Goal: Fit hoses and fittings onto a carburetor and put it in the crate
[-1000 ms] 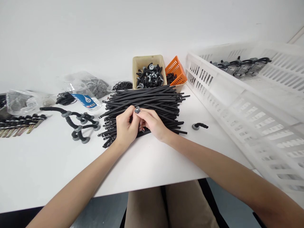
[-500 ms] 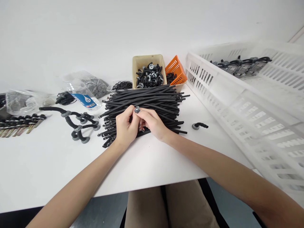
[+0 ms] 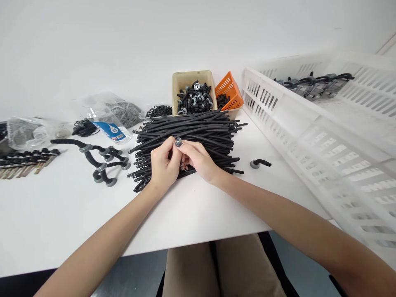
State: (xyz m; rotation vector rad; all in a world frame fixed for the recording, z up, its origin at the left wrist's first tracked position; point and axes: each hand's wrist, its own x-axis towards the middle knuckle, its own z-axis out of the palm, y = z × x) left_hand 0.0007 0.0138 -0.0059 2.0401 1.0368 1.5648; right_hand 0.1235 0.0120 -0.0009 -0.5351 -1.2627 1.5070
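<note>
Where tubes (image 3: 198, 126) pile, they run left-right.

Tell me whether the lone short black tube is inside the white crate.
No, the short black tube lies on the tabletop, between the stack of long tubes and the white crate.

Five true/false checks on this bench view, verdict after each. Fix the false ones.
1. The left hand and right hand touch each other. True.
2. The orange basket sits left of the beige bin. False: the orange basket is right of the beige bin.
3. Long black tubes lie heaped on the white table. True.
4. The white crate is at the left end of the view. False: the white crate is on the right.
5. The lone short hose touches the heap. False: the lone short hose lies apart, to its right.
</note>
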